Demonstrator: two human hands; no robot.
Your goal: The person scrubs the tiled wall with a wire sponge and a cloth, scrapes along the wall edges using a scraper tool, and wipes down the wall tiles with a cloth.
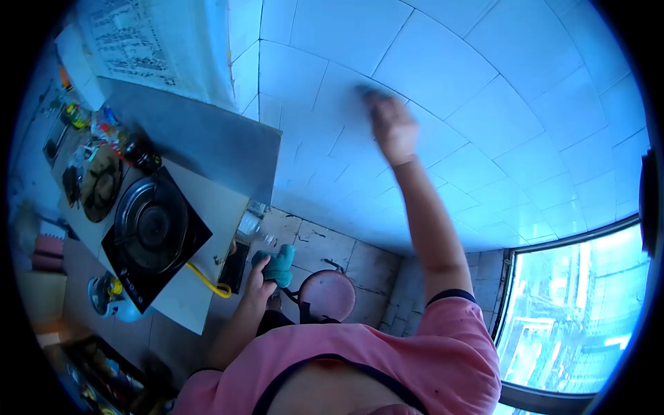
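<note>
My right hand (394,131) is raised on a stretched arm at the tiled wall (443,90), its fingers closed round a small dark object (365,91). That object seems to press against the tiles; motion blur hides its kind. Lower down, my left hand (259,282) is closed on a bunched green cloth (279,265) in front of my body. Beneath the cloth, close to the floor, is a round pink basin (328,296), partly hidden by my body.
On the left, a gas cooker (153,225) stands on a counter (207,259), a yellow hose (209,282) hanging from its side. A dark bottle (142,153) and a lidded pot (102,181) sit behind it. A bright window (574,311) is at the lower right.
</note>
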